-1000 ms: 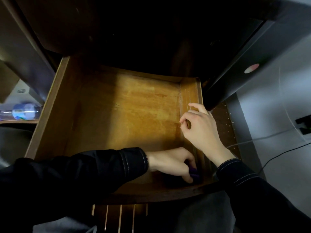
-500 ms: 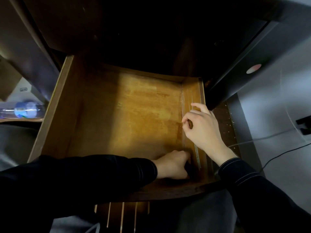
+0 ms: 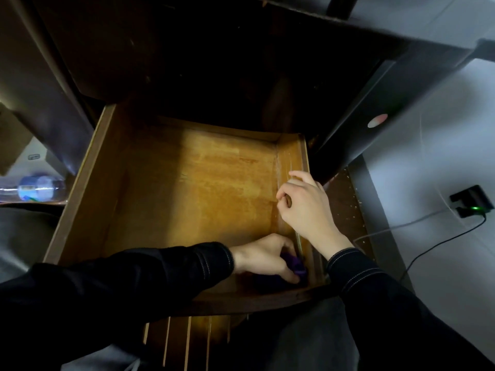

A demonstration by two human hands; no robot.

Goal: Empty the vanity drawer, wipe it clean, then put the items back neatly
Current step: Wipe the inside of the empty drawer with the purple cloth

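Head, wooden drawer point(image 3: 187, 183), crumpled purple cloth point(image 3: 376, 265)

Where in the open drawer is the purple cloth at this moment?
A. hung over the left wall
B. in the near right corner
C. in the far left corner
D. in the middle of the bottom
B: the left hand grips the purple cloth low in the drawer, where its front wall meets its right wall, on the side nearest the person.
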